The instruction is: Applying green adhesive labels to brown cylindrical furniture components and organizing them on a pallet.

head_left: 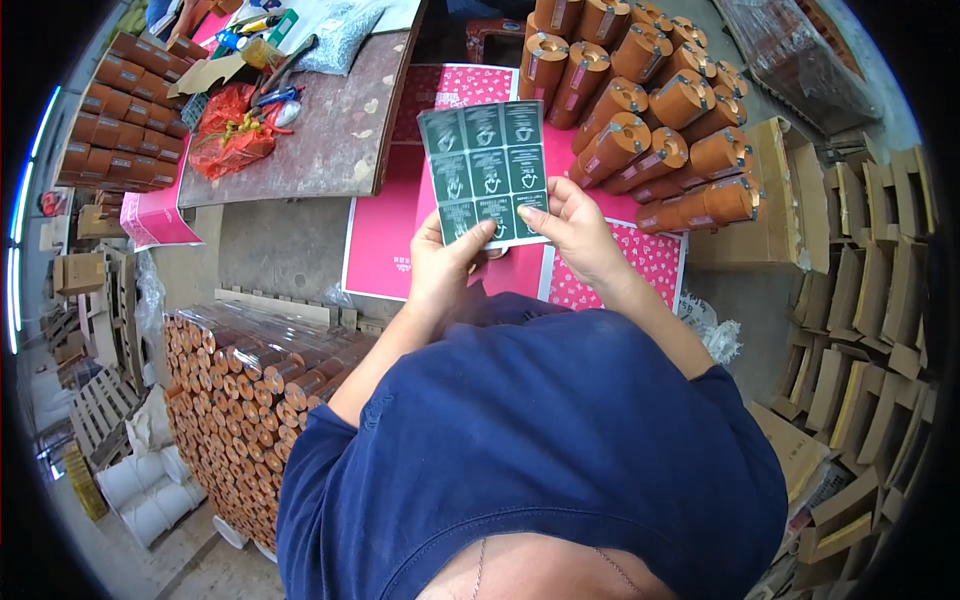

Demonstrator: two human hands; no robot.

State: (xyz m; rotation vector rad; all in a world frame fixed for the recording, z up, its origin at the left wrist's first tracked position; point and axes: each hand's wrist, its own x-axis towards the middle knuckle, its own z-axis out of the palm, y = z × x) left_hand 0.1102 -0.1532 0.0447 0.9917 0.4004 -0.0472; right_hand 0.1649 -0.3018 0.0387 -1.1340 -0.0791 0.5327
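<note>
Between my two hands a sheet of dark green labels (488, 165) with pale printing is held up, its stickers laid out in a grid. My left hand (450, 258) pinches its lower left edge, thumb on the front. At the lower right corner, my right hand (575, 228) grips it with the thumb across the front. Behind the sheet lies pink printed paper (385, 235). To the right of my right hand, brown cylinders (612, 148) with holes in their ends are stacked in a slanting pile.
A worn table (330, 140) at the upper left carries a red plastic bag (228, 135) and tools. Many more cylinders (240, 390) are stacked at lower left under clear wrap. A cardboard box (750, 250) and stacked cardboard trays (850, 290) stand on the right.
</note>
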